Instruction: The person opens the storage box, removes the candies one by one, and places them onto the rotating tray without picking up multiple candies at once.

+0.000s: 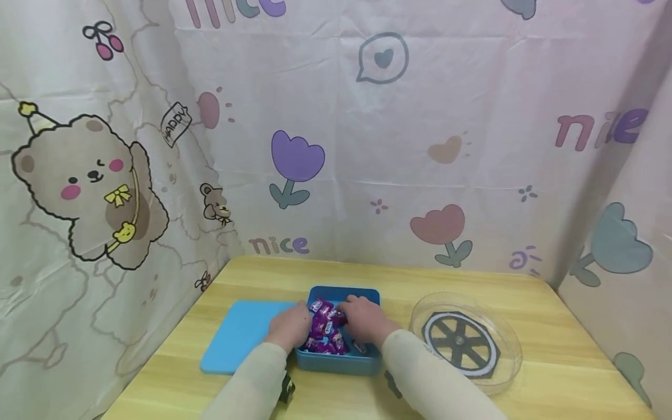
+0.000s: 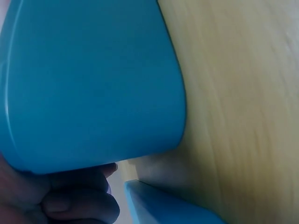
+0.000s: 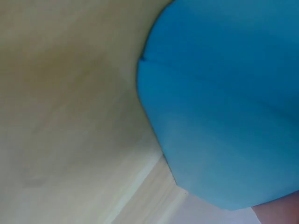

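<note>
A blue rectangular box [image 1: 338,364] stands on the table, holding several shiny purple wrapped candies [image 1: 326,326]. My left hand [image 1: 291,326] grips the box's left side near the rim. In the left wrist view its curled fingers [image 2: 81,200] lie against the outer wall, while the tips toward the candies are hidden. My right hand [image 1: 364,319] reaches over the right rim with bent fingers, its fingertips at the candies; I cannot tell whether they pinch one. Only a bit of that hand shows at the lower right corner in the right wrist view.
A light blue flat lid [image 1: 247,338] lies left of the box, partly behind my left hand. To the right is a clear round container [image 1: 517,356] with a dark spoked pattern, close to my right sleeve [image 1: 420,364]. A patterned curtain [image 1: 367,128] hangs behind the table.
</note>
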A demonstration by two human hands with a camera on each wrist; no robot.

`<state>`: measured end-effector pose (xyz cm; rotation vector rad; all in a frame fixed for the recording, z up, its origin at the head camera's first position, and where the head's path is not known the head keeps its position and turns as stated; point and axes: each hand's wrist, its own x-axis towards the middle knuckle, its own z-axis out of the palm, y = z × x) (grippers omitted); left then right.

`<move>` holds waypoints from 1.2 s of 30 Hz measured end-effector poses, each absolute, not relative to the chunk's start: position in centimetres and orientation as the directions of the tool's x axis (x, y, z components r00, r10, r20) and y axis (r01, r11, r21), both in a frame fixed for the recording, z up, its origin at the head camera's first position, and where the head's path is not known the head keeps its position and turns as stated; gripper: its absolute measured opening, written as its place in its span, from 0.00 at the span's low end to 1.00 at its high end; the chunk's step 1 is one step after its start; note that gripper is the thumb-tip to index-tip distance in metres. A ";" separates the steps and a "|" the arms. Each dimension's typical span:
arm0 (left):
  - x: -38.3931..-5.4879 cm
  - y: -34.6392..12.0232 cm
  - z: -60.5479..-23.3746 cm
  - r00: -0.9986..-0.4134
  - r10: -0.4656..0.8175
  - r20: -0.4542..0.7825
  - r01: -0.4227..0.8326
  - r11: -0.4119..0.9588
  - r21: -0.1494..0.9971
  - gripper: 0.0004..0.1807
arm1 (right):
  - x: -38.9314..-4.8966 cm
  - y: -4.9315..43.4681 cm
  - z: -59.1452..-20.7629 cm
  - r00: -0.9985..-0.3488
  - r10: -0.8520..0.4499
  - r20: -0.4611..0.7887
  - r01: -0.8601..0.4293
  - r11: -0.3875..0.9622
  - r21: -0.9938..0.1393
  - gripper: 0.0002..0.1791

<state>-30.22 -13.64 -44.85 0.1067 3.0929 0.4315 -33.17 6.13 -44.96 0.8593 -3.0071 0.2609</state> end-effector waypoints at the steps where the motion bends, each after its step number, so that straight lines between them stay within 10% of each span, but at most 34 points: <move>1: -30.3 -13.6 -44.8 -0.997 0.071 -0.009 0.066 0.960 0.272 0.20 | -33.2 6.2 -44.9 -0.852 -0.522 0.039 -0.521 0.839 -0.155 0.22; 17: -29.9 -13.3 -45.6 -0.999 0.055 0.001 0.053 0.965 0.256 0.17 | -32.7 6.2 -45.4 -0.833 -0.553 0.010 -0.551 0.830 -0.086 0.04; 36: -30.2 -13.6 -45.3 -0.998 0.065 0.000 0.062 0.955 0.289 0.21 | -31.3 10.5 -42.0 -0.852 -0.488 0.187 -0.523 0.804 -0.283 0.07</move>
